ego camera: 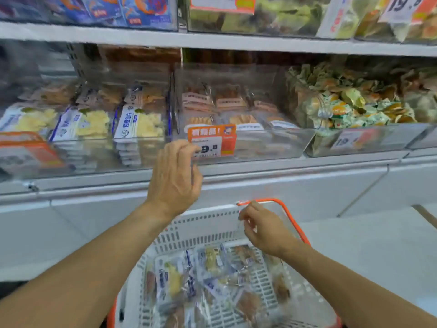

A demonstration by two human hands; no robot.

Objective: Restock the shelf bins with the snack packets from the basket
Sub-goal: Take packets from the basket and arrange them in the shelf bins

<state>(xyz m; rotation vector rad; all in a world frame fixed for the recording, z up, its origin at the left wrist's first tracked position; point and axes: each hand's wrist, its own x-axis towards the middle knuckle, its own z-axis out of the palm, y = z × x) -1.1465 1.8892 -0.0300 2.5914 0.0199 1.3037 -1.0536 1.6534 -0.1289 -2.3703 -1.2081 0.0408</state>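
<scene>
A white basket [189, 223] with an orange handle [290, 216] sits low in front of me, holding several snack packets [172, 278] in clear wrappers. My left hand [176, 176] is raised before the clear middle shelf bin [279, 145], fingers loosely curled beside its orange price tag [211, 143], with nothing in it. My right hand [262, 229] hovers over the basket's far rim, next to the handle, fingers bent and thumb near the fingertips; no packet shows in it. The left bin [146, 152] holds stacked packets of pale chips [139, 124].
A bin of green and orange wrapped sweets [343, 107] stands to the right. The upper shelf [212, 41] carries more bins with price tags. A white ledge [283, 183] runs below the bins, with pale floor at the right.
</scene>
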